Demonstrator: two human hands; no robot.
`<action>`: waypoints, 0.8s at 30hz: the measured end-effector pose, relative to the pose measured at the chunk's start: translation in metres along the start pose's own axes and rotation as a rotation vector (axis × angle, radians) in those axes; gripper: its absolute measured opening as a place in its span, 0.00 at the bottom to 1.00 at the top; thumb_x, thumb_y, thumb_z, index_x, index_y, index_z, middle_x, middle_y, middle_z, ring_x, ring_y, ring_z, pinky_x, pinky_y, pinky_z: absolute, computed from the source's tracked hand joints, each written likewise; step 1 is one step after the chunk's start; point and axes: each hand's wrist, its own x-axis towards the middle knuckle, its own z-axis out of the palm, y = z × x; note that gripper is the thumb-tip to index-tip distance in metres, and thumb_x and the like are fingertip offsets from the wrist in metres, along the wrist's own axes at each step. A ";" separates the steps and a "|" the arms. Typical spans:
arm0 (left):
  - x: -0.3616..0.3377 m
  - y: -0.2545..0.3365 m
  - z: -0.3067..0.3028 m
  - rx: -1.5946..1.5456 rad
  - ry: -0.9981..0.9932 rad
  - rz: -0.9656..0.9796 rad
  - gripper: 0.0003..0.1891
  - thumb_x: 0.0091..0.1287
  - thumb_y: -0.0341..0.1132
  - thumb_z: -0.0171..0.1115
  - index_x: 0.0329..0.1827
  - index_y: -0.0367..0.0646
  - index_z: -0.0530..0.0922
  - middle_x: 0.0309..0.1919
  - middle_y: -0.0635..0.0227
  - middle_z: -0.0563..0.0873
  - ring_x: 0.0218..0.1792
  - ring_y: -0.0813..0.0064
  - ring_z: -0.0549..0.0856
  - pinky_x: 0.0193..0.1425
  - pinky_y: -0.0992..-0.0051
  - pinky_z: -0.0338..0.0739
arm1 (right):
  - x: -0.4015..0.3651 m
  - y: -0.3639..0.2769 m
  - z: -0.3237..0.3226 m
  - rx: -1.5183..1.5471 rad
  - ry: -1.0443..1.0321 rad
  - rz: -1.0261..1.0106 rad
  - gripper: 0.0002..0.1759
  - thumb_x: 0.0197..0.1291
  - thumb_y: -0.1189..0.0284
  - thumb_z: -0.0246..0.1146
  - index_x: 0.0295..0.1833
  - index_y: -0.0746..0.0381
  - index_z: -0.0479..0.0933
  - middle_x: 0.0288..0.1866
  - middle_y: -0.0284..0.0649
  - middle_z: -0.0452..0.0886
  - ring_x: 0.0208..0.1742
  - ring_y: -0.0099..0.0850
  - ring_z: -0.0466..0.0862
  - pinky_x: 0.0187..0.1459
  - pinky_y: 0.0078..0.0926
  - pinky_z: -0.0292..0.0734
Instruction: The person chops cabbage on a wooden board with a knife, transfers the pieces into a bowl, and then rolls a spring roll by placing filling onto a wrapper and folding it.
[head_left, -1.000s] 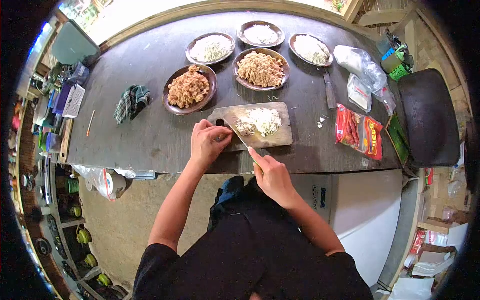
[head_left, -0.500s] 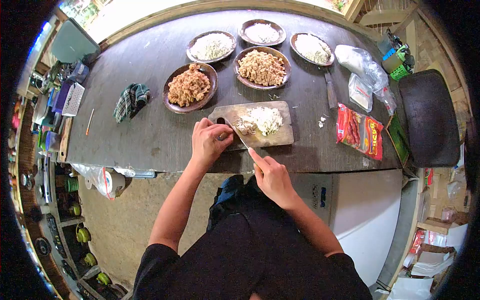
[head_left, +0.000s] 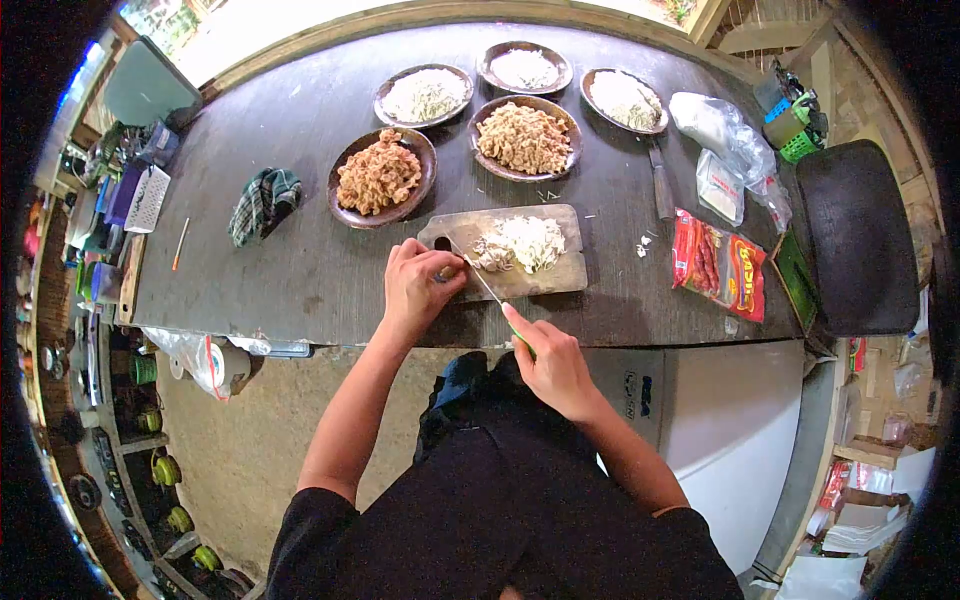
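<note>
Shreds [head_left: 530,243] lie on the cutting board [head_left: 562,277], a cloth [head_left: 264,206] to its left, a packet [head_left: 718,265] right.

A worn wooden cutting board [head_left: 562,275], holed at one end, lies flat near the edge of the dark surface [head_left: 330,270]. Pale chopped shreds [head_left: 525,243] sit loosely heaped on it. The slim knife [head_left: 485,282], green showing at its handle, slants over the board's near side.

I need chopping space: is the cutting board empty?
No, partly covered: pale shreds lie piled on the board; bare wood shows beside them.
</note>
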 end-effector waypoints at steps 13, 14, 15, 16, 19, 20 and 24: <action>-0.001 0.001 -0.003 -0.018 0.017 0.030 0.08 0.52 0.34 0.79 0.36 0.51 0.92 0.39 0.79 0.94 0.38 0.70 0.79 0.51 0.70 0.74 | 0.008 -0.006 0.007 -0.094 0.021 0.045 0.29 0.69 0.75 0.63 0.75 0.55 0.75 0.31 0.47 0.78 0.27 0.51 0.84 0.30 0.49 0.81; 0.000 0.002 -0.003 -0.030 0.012 0.031 0.08 0.52 0.34 0.79 0.36 0.51 0.92 0.40 0.79 0.94 0.38 0.70 0.79 0.51 0.70 0.74 | 0.006 -0.005 0.004 -0.097 0.020 0.046 0.29 0.69 0.75 0.63 0.75 0.55 0.75 0.31 0.47 0.78 0.27 0.51 0.84 0.30 0.49 0.81; 0.000 0.001 -0.002 -0.032 0.012 0.030 0.08 0.52 0.34 0.79 0.36 0.51 0.92 0.40 0.79 0.94 0.38 0.70 0.79 0.51 0.70 0.74 | 0.005 -0.006 0.000 -0.087 0.023 0.054 0.29 0.69 0.76 0.63 0.75 0.55 0.75 0.31 0.47 0.78 0.27 0.50 0.84 0.30 0.49 0.81; -0.001 -0.001 -0.001 -0.035 0.007 0.031 0.08 0.52 0.34 0.79 0.36 0.51 0.92 0.40 0.79 0.94 0.38 0.70 0.80 0.51 0.70 0.75 | 0.004 -0.007 -0.002 -0.076 0.025 0.062 0.28 0.69 0.76 0.63 0.75 0.55 0.75 0.30 0.47 0.78 0.27 0.50 0.83 0.30 0.49 0.81; -0.001 -0.001 -0.002 -0.048 -0.008 0.019 0.08 0.52 0.33 0.79 0.36 0.50 0.92 0.40 0.78 0.94 0.39 0.70 0.80 0.52 0.69 0.76 | 0.002 -0.012 -0.004 0.004 0.009 0.030 0.28 0.69 0.75 0.63 0.75 0.55 0.75 0.30 0.47 0.78 0.28 0.50 0.83 0.31 0.49 0.80; -0.001 -0.001 -0.003 -0.053 -0.015 0.004 0.08 0.52 0.33 0.79 0.36 0.50 0.92 0.40 0.78 0.94 0.39 0.70 0.80 0.53 0.69 0.76 | 0.002 -0.012 -0.004 0.004 0.008 0.032 0.28 0.69 0.75 0.63 0.75 0.55 0.75 0.30 0.47 0.78 0.28 0.50 0.83 0.31 0.49 0.80; 0.000 -0.001 -0.003 -0.063 -0.007 -0.013 0.08 0.52 0.33 0.80 0.36 0.50 0.92 0.39 0.77 0.94 0.38 0.69 0.80 0.53 0.69 0.76 | 0.004 -0.008 0.002 -0.010 -0.009 0.047 0.28 0.69 0.75 0.63 0.75 0.55 0.75 0.30 0.47 0.78 0.28 0.51 0.83 0.32 0.50 0.81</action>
